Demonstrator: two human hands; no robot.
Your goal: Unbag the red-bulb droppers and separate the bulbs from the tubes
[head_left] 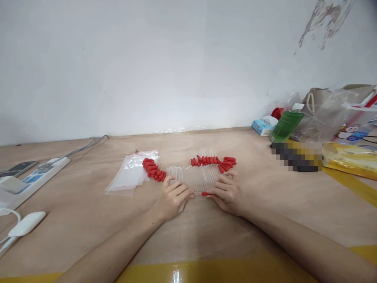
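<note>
A row of clear glass dropper tubes [196, 175] lies on the wooden table, with red rubber bulbs [213, 160] heaped behind it and another heap of red bulbs [153, 169] to the left. My left hand [173, 198] and my right hand [226, 192] meet at the near edge of the row. Together they pinch a single clear tube with a red bulb on it [202, 193], the left hand at the glass end and the right at the red end. Both hands have their fingers curled.
A stack of small clear zip bags [129, 177] lies left of the tubes. A white power strip [35, 177] with cables and a phone sit at far left. A green bottle [286, 124], tissue pack [263, 126], plastic bags and a yellow package [350, 159] crowd the right.
</note>
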